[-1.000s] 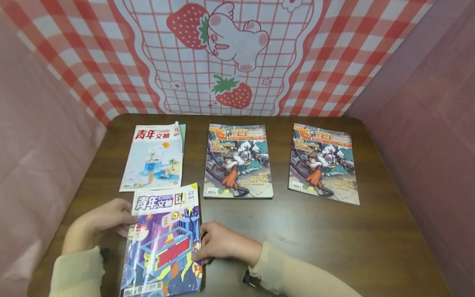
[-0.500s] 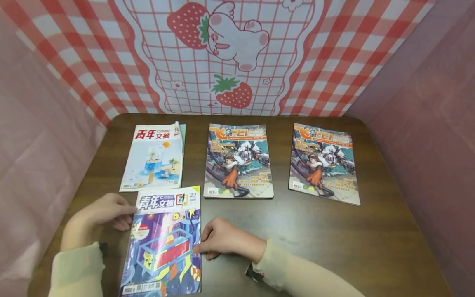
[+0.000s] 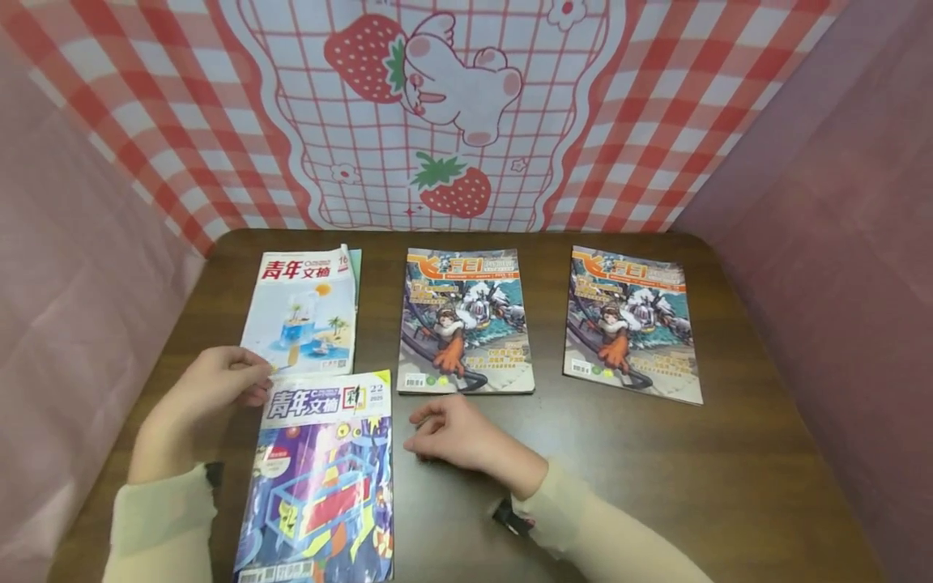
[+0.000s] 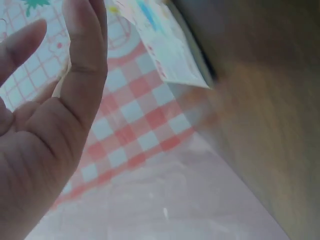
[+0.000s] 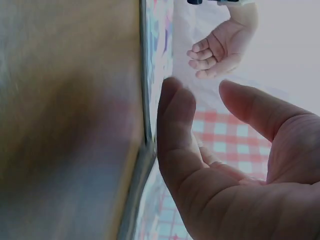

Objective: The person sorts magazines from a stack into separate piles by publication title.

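Observation:
A magazine with a purple, colourful cover (image 3: pixel 313 494) lies flat at the table's front left. Just behind it, a white-covered magazine (image 3: pixel 306 312) lies on something with a greenish edge. My left hand (image 3: pixel 219 380) hovers by the corner where these two meet, thumb and fingers apart and holding nothing in the left wrist view. To the right of the purple magazine, my right hand (image 3: pixel 462 437) is off its edge, fingers loosely bent. A gap shows between thumb and fingers (image 5: pixel 180 120) in the right wrist view, with nothing gripped.
Two magazines with matching fantasy-figure covers lie farther back, a middle one (image 3: pixel 466 324) and a right one (image 3: pixel 632 324) turned slightly. The brown wooden table (image 3: pixel 619 486) ends at a red-checked cloth (image 3: pixel 452 113). Pinkish cloth hangs at both sides.
Both hands have left the purple magazine's sides. The left hand has moved back toward the white magazine, the right hand back and rightward. The purple magazine shifted slightly and was let go.

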Available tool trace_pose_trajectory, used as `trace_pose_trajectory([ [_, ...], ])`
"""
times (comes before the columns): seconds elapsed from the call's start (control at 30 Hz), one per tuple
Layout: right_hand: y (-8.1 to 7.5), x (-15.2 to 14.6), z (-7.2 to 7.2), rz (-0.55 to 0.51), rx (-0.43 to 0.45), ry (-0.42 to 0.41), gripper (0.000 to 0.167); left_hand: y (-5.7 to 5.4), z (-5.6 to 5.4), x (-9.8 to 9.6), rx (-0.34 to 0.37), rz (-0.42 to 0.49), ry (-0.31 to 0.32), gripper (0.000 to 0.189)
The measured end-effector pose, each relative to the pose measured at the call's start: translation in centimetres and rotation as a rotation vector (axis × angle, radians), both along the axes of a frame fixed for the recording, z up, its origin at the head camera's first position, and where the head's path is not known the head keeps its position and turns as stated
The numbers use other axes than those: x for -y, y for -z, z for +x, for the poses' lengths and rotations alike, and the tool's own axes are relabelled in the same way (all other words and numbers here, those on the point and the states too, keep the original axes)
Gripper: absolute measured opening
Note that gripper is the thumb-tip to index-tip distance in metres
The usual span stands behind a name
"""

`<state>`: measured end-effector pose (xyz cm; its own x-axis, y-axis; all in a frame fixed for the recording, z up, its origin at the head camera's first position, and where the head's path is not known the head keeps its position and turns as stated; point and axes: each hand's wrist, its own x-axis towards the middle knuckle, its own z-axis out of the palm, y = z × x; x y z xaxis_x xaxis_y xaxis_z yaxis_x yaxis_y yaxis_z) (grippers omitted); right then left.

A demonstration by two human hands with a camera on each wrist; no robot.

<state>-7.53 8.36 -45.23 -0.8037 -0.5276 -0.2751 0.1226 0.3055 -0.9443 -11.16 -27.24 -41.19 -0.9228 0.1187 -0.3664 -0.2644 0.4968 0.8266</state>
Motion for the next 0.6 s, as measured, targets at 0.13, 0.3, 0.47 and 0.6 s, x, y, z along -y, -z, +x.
trace_pose_trajectory([
  [0.13, -0.5, -0.8, -0.7, 0.006, -0.038, 0.047, 0.033, -0.6, -0.7, -1.7, -0.061, -0.053, -0.011, 0.039],
  [0.3, -1.6, -1.7, -1.7, 0.012, -0.09, 0.105, 0.034, -0.9, -1.9, -4.2, -0.115, -0.088, 0.005, 0.047],
  [0.47, -2.4, -2.7, -2.9, -0.003, -0.142, 0.181, 0.034, -1.1, -3.0, -6.6, -0.166, -0.083, -0.043, 0.047],
  [0.6, -2.5, -3.9, -4.0, -0.02, -0.162, 0.26, 0.035, -0.9, -3.7, -8.2, -0.214, -0.05, -0.105, 0.047],
])
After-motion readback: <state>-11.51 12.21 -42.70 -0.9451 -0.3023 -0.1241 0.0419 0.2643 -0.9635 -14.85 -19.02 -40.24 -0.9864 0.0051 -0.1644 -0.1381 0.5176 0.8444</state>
